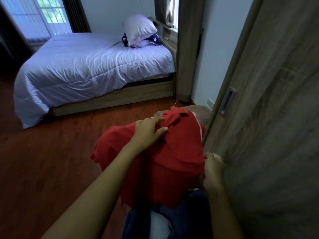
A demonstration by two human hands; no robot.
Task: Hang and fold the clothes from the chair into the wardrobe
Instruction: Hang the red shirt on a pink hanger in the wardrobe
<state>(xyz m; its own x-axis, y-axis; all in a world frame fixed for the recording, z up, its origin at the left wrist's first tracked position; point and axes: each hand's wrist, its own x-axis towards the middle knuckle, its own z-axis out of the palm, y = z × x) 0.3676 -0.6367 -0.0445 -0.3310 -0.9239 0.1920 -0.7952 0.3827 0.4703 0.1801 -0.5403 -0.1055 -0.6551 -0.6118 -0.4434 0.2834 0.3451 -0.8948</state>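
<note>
A red polo shirt [164,169] is lying draped over the chair [202,112], near centre, just left of the wardrobe door [276,118]; the left hand [148,130] is resting flat on it beside the collar, fingers spread wide and straight; the right hand [213,168] is pinching the shirt's right edge, fingers curled, close against the door; dark blue clothing [189,218] is showing beneath the shirt at the near edge; a bed [86,69] with a pale pillow [138,30] is standing far left on the wooden floor [43,161].

the red shirt [164,161] hides most of the chair [201,109]; the wardrobe door [276,118] runs off frame.
</note>
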